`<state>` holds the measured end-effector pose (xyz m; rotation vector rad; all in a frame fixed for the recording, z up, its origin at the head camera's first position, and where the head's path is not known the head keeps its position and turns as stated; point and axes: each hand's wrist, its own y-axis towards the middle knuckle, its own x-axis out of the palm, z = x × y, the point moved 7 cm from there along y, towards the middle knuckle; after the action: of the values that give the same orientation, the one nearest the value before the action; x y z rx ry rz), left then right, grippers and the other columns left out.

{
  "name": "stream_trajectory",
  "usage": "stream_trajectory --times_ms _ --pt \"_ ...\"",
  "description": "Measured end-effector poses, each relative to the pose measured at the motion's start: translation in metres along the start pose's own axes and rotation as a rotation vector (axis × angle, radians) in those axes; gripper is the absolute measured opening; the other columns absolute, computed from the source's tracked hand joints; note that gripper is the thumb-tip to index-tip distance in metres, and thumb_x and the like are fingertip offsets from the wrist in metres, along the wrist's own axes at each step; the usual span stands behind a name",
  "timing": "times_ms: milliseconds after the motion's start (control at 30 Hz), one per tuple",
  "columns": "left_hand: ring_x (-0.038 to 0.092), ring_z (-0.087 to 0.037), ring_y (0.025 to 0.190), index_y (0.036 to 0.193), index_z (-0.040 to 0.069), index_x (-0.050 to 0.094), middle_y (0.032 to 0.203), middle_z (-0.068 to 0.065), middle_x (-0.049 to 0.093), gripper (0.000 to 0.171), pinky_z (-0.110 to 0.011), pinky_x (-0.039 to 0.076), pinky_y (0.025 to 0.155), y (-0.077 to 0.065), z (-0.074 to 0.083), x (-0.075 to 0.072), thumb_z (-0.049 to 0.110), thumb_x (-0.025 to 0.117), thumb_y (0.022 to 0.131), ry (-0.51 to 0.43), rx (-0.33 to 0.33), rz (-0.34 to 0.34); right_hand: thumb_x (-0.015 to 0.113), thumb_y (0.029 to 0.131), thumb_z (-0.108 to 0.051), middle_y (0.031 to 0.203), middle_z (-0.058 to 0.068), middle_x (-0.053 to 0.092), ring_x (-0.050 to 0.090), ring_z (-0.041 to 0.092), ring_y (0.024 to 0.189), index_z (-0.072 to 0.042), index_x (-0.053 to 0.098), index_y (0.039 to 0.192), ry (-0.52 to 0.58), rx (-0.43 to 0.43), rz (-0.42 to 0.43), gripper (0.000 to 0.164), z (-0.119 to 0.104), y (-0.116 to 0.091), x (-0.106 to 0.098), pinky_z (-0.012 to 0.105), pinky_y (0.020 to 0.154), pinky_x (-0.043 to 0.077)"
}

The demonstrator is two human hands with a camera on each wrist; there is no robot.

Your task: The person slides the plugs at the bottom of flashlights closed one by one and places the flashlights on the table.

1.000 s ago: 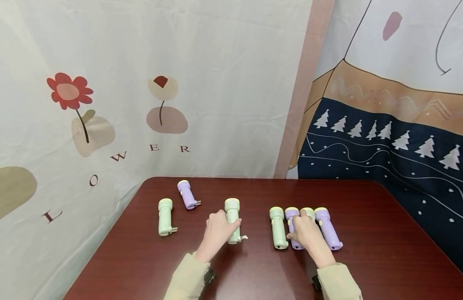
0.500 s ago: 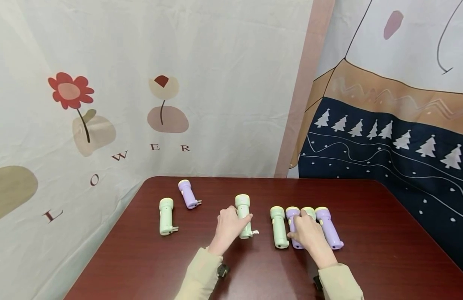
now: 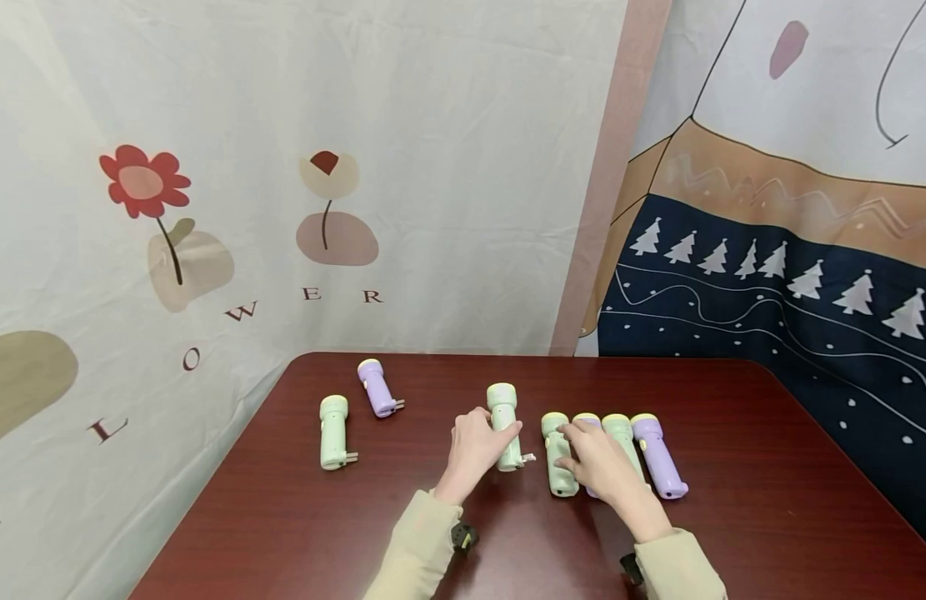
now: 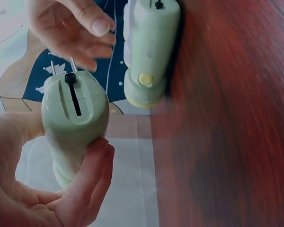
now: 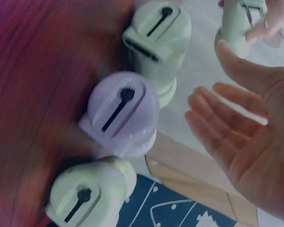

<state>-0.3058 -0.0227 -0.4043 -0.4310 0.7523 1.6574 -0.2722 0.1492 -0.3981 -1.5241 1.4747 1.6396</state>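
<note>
A green flashlight [image 3: 503, 406] with metal plug prongs sticking out is gripped between the thumb and fingers of my left hand [image 3: 473, 450]. In the left wrist view its base [image 4: 68, 104] shows a dark sliding switch. Fingers loosely bent around nothing, my right hand [image 3: 608, 467] hovers over a row of flashlights. That row runs from a green flashlight [image 3: 558, 479] through a purple flashlight [image 3: 587, 418] and another green flashlight [image 3: 620, 429] to a purple flashlight [image 3: 660, 462]. My right hand partly covers the middle ones.
On the left of the dark red table [image 3: 282, 533] lie a green flashlight [image 3: 332, 433] and, farther back, a purple flashlight [image 3: 376, 388], both with prongs out. A printed cloth [image 3: 463, 183] hangs behind the table.
My left hand has carried the green flashlight rightward and slightly back, closer to the row. The right hand has come off the row's middle flashlights and shifted left and up.
</note>
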Motion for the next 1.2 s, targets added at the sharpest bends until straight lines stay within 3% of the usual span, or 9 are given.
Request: stream_trajectory --times_ms 267,633,867,1200 --pt "0.054 -0.014 0.055 0.077 0.003 0.063 0.066 -0.005 0.064 0.040 -0.024 0.040 0.050 0.001 0.008 0.005 0.042 0.072 0.070 -0.044 0.004 0.007 0.077 0.070 -0.024 0.098 0.006 0.067 0.064 0.015 0.081 -0.006 0.062 0.108 0.095 -0.133 0.019 0.045 -0.025 0.001 0.003 0.028 0.067 0.050" --pt "0.046 -0.011 0.049 0.072 0.004 0.060 0.059 -0.003 0.059 0.038 -0.022 0.035 0.047 -0.001 0.010 0.008 0.040 0.072 0.071 -0.062 0.023 0.019 0.074 0.073 -0.025 0.094 0.004 0.069 0.064 0.011 0.077 -0.007 0.064 0.104 0.082 -0.156 0.043 0.037 -0.032 0.000 0.005 0.024 0.061 0.049" --pt "0.041 -0.010 0.048 0.067 0.005 0.055 0.055 0.001 0.051 0.040 -0.021 0.032 0.046 0.001 0.008 0.011 0.041 0.074 0.067 -0.067 0.016 0.031 0.076 0.071 -0.019 0.090 0.006 0.069 0.065 0.015 0.079 -0.002 0.064 0.100 0.072 -0.230 0.116 0.036 -0.036 -0.001 0.004 0.028 0.065 0.051" --pt "0.039 -0.012 0.048 0.064 0.007 0.047 0.053 0.001 0.044 0.044 -0.022 0.030 0.045 -0.004 0.014 0.007 0.043 0.072 0.068 -0.103 0.082 0.109 0.073 0.072 -0.007 0.081 0.002 0.067 0.060 0.006 0.068 -0.005 0.064 0.091 0.211 -0.158 0.039 0.021 -0.036 0.004 0.003 0.020 0.058 0.047"
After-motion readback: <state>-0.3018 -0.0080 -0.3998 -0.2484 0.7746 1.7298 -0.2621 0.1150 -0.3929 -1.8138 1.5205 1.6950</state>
